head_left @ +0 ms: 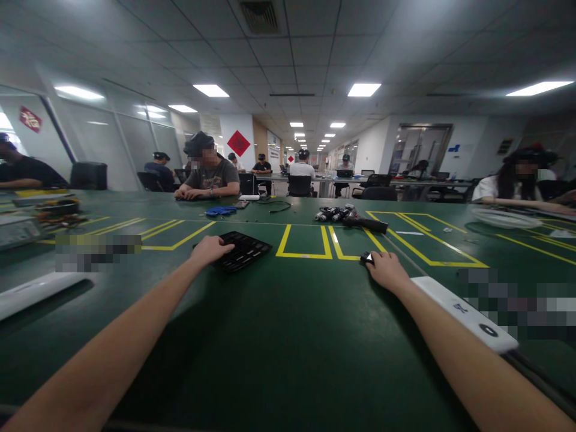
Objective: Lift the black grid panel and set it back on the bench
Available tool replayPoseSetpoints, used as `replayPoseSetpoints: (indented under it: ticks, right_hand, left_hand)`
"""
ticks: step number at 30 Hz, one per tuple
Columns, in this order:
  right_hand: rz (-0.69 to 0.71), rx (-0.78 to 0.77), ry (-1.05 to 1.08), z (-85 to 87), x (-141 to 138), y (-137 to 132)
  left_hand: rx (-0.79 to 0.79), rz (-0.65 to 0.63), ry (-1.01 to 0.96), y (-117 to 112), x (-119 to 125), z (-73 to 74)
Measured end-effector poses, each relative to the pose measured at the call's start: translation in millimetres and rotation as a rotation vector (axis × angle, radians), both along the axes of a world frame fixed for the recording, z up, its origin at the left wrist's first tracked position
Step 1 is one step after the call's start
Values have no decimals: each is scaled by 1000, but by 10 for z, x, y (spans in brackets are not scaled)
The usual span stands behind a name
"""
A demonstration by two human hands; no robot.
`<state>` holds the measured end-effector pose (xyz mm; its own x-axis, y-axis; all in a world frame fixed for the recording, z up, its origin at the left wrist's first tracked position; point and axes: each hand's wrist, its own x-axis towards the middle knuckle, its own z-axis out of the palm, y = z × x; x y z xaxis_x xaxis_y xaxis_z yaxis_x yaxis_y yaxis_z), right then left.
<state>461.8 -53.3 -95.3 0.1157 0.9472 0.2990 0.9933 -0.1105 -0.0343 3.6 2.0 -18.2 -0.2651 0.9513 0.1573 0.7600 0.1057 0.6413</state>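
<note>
On the left, my left hand is closed on the near-left edge of a flat black slotted panel, tilted over the green table. The fingers grip its rim, with the thumb side toward the panel. To the right, my right hand is closed around a small black object with a pale patch on it, at the table surface beside a yellow tape line. Most of that object is hidden by the fingers, so its kind cannot be made out.
Yellow tape outlines mark the green table. A white power strip lies by my right forearm, a white bar at left. Bundled black cables and a blue item lie farther back. A co-worker sits across.
</note>
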Motion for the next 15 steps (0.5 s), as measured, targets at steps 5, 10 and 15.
replayPoseSetpoints:
  ticks: [5, 10, 15]
  right_hand:
    - [25, 10, 40, 16, 2, 3]
    - [62, 16, 107, 73, -93, -11]
    - [220, 1, 256, 151, -487, -89]
  left_hand:
    - [-155, -76, 588, 80, -34, -85]
    - [-174, -71, 659, 8, 28, -24]
    - [-182, -115, 598, -61, 43, -6]
